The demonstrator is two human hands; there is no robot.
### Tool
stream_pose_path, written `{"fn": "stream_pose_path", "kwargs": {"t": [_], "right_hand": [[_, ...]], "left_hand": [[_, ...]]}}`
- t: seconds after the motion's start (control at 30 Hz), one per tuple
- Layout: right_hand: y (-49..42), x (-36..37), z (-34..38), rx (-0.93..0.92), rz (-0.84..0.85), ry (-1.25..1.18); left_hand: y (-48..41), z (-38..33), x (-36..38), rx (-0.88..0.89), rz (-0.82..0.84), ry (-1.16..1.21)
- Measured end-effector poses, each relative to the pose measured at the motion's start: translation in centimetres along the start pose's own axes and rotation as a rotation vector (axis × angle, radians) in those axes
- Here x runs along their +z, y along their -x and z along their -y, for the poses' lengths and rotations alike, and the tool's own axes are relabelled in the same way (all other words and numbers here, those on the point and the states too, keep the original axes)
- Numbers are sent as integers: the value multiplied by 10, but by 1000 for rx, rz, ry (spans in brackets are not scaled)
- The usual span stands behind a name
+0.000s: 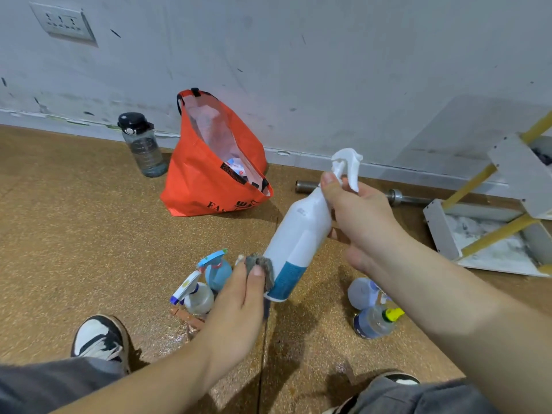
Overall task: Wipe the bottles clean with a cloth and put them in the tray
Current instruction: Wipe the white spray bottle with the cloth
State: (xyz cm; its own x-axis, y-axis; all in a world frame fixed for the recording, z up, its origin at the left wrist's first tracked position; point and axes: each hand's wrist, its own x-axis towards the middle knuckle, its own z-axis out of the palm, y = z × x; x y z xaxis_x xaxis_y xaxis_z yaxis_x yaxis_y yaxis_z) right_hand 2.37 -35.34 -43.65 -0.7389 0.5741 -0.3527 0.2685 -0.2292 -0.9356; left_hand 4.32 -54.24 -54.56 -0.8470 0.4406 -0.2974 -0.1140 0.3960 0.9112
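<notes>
Left of the white spray bottle (301, 231), 2 small spray bottles (218, 271) stand on the floor (89, 234), probably next for wiping. Just left of its blue base, the left grip (239, 300) pinches a grey cloth (263, 265) and presses it on the bottle's side. The bottle is in the air, tilted so that the base is reachable. The right grip (361, 216) is wrapped around its neck, under the trigger, to steady it. Right of it, 2 more bottles (370, 309) are on the floor.

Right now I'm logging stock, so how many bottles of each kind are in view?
White-and-blue spray bottle, held: 1
Small spray bottles on the floor: 4
Black-lidded water bottle: 1
Total: 6
</notes>
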Motion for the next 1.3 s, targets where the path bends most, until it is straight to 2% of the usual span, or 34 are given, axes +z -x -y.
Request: {"fn": "stream_pose_path", "kwargs": {"t": [0.03, 0.1, 0.23, 0.3, 0.37, 0.47, 0.57, 0.67, 0.73, 0.8, 0.93, 1.03, 1.13, 1.2, 1.3], "right_hand": [[-1, -2, 0, 8, -5, -2], [2, -2, -3, 18, 23, 14], [19, 8, -20, 12, 187, 73], [24, 14, -27, 17, 220, 81], [22, 16, -26, 17, 198, 80], [9, 13, -15, -2, 125, 55], [-5, 6, -6, -7, 21, 36], [-14, -2, -3, 12, -39, 9], [-16, -4, -5, 27, -46, -2], [-16, -3, -8, 29, -34, -3], [-11, 2, -12, -6, 0, 16], [-8, 3, -12, -22, -8, 31], [-8, 3, -12, -17, -1, 36], [-8, 4, -11, -17, 6, 44], [-2, 10, -13, -41, 59, 85]], "left_hand": [[1, -1, 1, 27, -5, -25], [0, -12, 0, 222, -58, -247], [-9, -53, -5, 540, -202, -480], [-16, -59, -10, 629, -215, -543], [-22, -56, -18, 639, -182, -516], [-22, -35, -17, 501, -139, -318], [-8, -23, -11, 128, -54, -49], [1, -24, -7, -110, -29, 178], [-3, -27, -4, -218, 16, 404], [-10, -34, -6, -315, -20, 597], [-25, -37, -17, -435, -107, 674], [-27, -37, -19, -443, -90, 510], [-24, -35, -17, -321, -86, 195], [-23, -35, -15, -130, -130, -41], [-21, -41, -7, 280, -186, -338]]}}
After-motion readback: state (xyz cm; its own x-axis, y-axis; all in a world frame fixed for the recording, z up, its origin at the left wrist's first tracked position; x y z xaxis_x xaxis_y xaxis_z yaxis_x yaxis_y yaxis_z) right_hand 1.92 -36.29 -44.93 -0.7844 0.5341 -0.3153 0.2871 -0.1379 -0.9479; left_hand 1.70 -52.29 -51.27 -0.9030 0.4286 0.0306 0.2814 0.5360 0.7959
